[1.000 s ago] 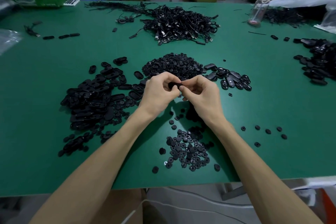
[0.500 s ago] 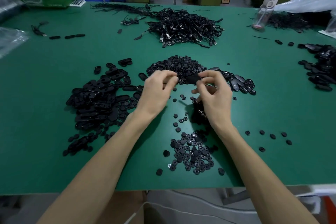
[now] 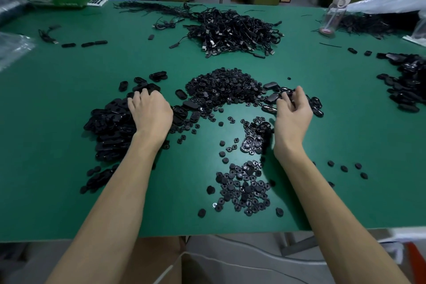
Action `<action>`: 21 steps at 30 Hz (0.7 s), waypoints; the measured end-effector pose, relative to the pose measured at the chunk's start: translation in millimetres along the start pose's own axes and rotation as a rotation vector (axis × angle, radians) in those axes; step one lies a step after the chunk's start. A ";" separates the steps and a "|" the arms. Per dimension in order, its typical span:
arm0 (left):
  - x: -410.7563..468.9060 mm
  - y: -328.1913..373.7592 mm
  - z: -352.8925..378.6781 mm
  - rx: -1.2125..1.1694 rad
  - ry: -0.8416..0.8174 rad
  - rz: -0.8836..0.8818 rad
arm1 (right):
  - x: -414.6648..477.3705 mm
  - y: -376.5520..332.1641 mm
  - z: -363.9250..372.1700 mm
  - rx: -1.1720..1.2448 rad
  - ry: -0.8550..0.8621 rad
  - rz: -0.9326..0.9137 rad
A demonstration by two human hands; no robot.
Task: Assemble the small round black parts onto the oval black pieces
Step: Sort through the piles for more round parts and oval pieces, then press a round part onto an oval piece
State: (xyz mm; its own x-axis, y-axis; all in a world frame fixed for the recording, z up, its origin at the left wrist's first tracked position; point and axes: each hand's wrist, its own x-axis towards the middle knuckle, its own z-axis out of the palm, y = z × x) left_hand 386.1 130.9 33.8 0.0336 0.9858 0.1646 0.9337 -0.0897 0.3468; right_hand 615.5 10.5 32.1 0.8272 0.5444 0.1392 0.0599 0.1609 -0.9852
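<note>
The left hand (image 3: 149, 110), fingers curled, sits on the oval pieces (image 3: 110, 127), the right hand (image 3: 292, 113) is half-open, grasp indeterminate for both; the round parts heap (image 3: 223, 87) lies between them, forward.

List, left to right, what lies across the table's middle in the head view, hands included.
Pile of oval pieces → left hand → heap of small round parts → right hand → black pile at the right edge.
</note>
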 end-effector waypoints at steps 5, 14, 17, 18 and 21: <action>0.0 -0.5 -0.5 0.013 0.059 -0.026 | -10.0 -5.0 2.1 -0.221 -0.127 -0.142; 0.1 1.6 1.0 0.082 0.110 -0.045 | -16.3 10.4 10.8 -0.864 -0.790 -0.506; 0.3 1.2 0.4 0.098 0.120 -0.056 | -16.1 15.1 12.3 -1.032 -0.876 -0.562; 0.0 1.3 0.4 0.098 0.120 -0.058 | -17.3 15.4 13.0 -1.067 -0.893 -0.571; -0.7 1.8 1.7 0.105 0.120 -0.053 | -20.0 12.6 13.6 -1.060 -0.884 -0.561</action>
State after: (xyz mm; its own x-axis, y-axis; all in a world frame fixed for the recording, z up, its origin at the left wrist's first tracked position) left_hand 388.4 130.3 32.8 -0.0535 0.9642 0.2596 0.9654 -0.0165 0.2604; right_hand 592.2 12.8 18.2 -0.0151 0.9889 0.1475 0.9372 0.0654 -0.3426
